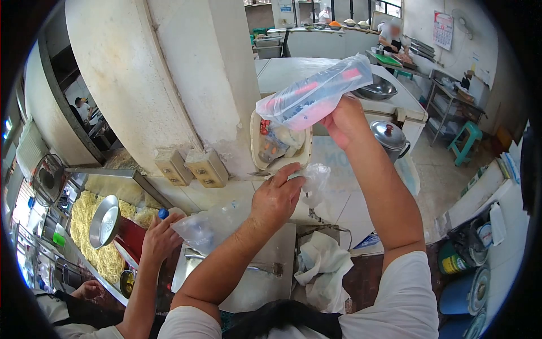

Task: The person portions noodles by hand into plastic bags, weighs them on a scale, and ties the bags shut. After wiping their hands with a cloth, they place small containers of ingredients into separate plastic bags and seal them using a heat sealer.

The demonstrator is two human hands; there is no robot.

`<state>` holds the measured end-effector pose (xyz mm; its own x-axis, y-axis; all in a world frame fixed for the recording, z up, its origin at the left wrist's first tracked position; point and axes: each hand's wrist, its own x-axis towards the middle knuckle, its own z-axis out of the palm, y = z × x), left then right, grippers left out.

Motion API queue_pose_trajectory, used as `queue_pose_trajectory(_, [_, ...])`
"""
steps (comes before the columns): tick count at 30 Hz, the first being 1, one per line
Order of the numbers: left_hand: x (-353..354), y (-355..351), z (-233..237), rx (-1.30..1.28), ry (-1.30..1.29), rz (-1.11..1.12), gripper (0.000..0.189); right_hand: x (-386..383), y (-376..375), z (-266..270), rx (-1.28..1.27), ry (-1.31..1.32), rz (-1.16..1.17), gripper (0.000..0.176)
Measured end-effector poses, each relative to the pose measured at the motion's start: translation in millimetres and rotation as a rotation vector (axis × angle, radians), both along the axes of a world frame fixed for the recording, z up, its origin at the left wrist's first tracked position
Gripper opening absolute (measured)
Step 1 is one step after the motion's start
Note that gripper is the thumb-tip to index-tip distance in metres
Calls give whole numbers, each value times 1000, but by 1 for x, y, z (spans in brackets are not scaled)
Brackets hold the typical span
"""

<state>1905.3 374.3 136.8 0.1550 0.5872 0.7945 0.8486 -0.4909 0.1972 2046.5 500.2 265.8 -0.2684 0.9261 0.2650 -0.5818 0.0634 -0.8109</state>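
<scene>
My right hand (343, 121) is raised and closed around a clear plastic pack (313, 93) with pink and blue showing through it. Lower down, my left hand (276, 195) has its fingers curled, with a crumpled clear plastic bag (318, 179) at the fingertips. Just beyond it, a cream plastic tub (253, 138) holds bagged items and a small red packet (264, 126). A metal utensil handle (259, 173) pokes out beside the tub.
At left, a co-worker's hand (160, 237) is by a blue cap (163, 213) and another clear bag (206, 227). A weighing scale (129, 240) stands before piled noodles (93, 226). A lidded pot (389, 138) and steel bowl (379, 88) are right. A cloth (324, 265) lies below.
</scene>
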Motion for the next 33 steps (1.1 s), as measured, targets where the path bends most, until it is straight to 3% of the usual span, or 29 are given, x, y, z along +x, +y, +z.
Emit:
queue_pose_trajectory(7, [0,2,8,16,-62,6,19,12,10,0,30,80,112,16])
queue_pose_trajectory(12, [1,3,8,37,-62,0,19,28,10,13,48,124,2,13])
queue_pose_trajectory(31, [2,2,14,1,-17,18,21,41,7,9,65,101,-51,10])
queue_pose_trajectory(33, [2,1,12,-6,-14,23,21,43,13,6,94,95,31,11])
